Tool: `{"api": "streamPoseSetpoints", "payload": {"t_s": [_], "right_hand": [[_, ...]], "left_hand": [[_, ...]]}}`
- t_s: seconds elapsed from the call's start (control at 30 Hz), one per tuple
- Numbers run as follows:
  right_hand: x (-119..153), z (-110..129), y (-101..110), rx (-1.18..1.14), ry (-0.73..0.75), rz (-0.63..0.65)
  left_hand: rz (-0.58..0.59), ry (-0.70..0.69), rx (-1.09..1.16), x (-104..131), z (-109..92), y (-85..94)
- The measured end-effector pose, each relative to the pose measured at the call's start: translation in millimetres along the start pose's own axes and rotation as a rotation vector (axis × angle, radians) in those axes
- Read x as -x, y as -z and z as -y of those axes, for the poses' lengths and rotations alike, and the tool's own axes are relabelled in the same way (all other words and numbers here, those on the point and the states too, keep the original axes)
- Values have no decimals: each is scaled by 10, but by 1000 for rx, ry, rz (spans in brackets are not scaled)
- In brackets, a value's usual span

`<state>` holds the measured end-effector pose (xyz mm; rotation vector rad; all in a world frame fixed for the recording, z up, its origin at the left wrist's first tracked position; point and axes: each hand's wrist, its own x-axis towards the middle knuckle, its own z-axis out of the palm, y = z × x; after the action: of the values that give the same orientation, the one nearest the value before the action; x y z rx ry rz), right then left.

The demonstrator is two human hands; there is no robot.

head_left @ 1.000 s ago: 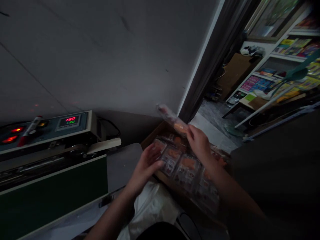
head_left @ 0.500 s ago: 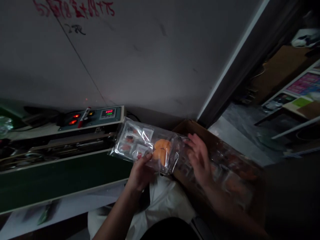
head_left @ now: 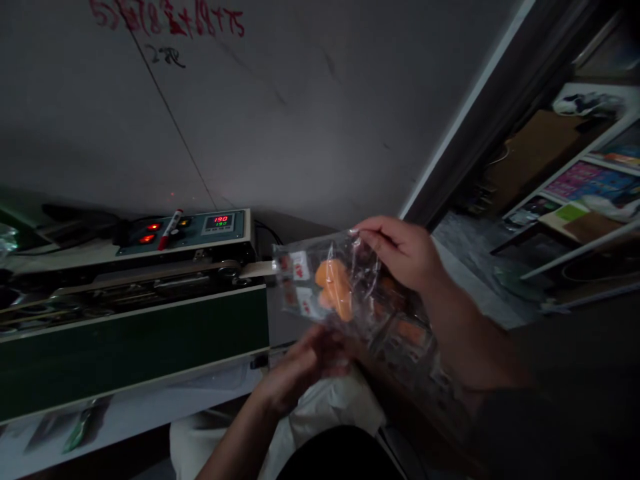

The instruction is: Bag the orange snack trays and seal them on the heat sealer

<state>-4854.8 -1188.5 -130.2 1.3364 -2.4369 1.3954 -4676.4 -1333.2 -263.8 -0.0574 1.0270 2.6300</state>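
Observation:
A clear plastic bag [head_left: 305,283] hangs in front of me, with orange pieces and small printed packets inside. My right hand [head_left: 403,250] pinches its upper right corner between thumb and fingers. Just below the bag is my left hand [head_left: 310,363], blurred by motion, its fingers partly curled; whether they touch the bag's lower edge I cannot tell. Under my right forearm, more filled clear bags [head_left: 410,333] lie in a cardboard box, mostly in shadow.
To the left stands a long machine with a green belt [head_left: 150,353], its control panel [head_left: 195,230] lit with red and green digits. A red-and-white marker [head_left: 170,229] rests on the panel. Behind is a grey wall [head_left: 310,120]; shelves [head_left: 590,180] stand at the right.
My left hand has let go of the bag and dropped below it. My right hand, open before, now grips the bag's upper corner, and the bag has shifted right.

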Motion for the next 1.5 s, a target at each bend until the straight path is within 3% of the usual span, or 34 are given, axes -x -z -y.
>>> {"api": "streamPoseSetpoints", "payload": {"t_s": [0.07, 0.1, 0.2, 0.23, 0.27, 0.3, 0.37, 0.43, 0.47, 0.6, 0.77, 0.97, 1.13, 1.27, 1.33, 1.43, 1.5], "right_hand": [[-274, 268, 225, 131, 213, 326], [-399, 389, 287, 180, 293, 492], [-658, 641, 241, 210, 411, 822], [-699, 677, 170, 191, 423, 877], [-720, 685, 90, 164, 423, 908], [-724, 666, 14, 132, 407, 900], [-700, 547, -93, 40, 331, 765], [-655, 354, -126, -89, 251, 634], [-631, 250, -124, -146, 221, 631], [-564, -56, -119, -159, 140, 869], [-574, -74, -159, -18, 135, 1006], [-547, -8, -189, -258, 132, 887], [-433, -137, -379, -156, 116, 964], [-424, -158, -416, -155, 116, 1009], [-427, -173, -410, -247, 63, 921], [-378, -258, -448, -414, -61, 647], [-316, -337, -494, -457, -112, 579]], "left_hand": [[132, 72, -350, 188, -126, -55], [83, -25, -522, 257, -236, -75], [-312, -579, -911, 280, -635, -89], [-386, -672, -991, 228, -745, -83], [-395, -673, -1043, 162, -826, -74], [-363, -607, -1050, 93, -875, -63], [-297, -424, -916, -8, -886, -36], [-314, -322, -699, -26, -837, 6], [-344, -306, -603, -4, -811, 32], [-430, -277, -426, 164, -796, 149], [-475, -191, -390, 319, -858, 312], [-439, -150, -363, 415, -840, 513], [-403, -125, -481, 468, -834, 600], [-402, -71, -497, 503, -831, 650], [-421, -93, -422, 499, -816, 651], [-442, -171, -330, 468, -788, 626], [-467, -210, -360, 451, -776, 616]]}}
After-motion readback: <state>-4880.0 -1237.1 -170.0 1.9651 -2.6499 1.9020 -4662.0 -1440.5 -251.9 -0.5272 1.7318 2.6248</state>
